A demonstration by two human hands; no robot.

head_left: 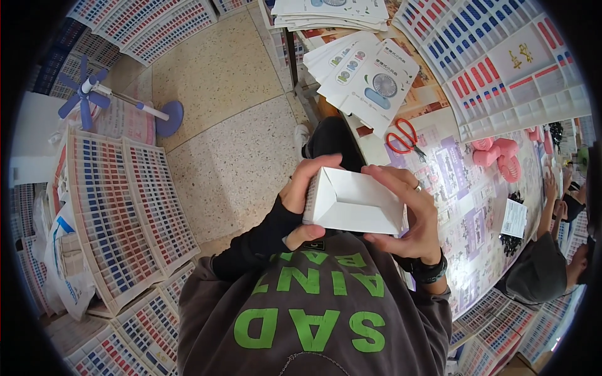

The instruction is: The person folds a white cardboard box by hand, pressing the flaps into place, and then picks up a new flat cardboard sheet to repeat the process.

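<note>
A small white carton [357, 194] is held in front of my chest between both hands. Its pale, unprinted inner flaps face up and look partly folded inward, leaving a shallow recess. My left hand [304, 194] grips the left end, thumb at the near corner and fingers along the far edge. At the right end, my right hand [411, 210] closes around the carton, fingers over the far side and thumb at the near edge. Whatever is inside the carton is hidden. Red-handled scissors [406, 139] lie on the table just beyond my right hand.
Flat printed cartons [376, 81] are fanned out at the table's far side. Pink handheld fans [498, 156] lie to the right, near a co-worker [542, 269]. White trays with red and blue pieces [495, 56] stand at far right; more trays [125, 213] and a blue fan [169, 119] are left.
</note>
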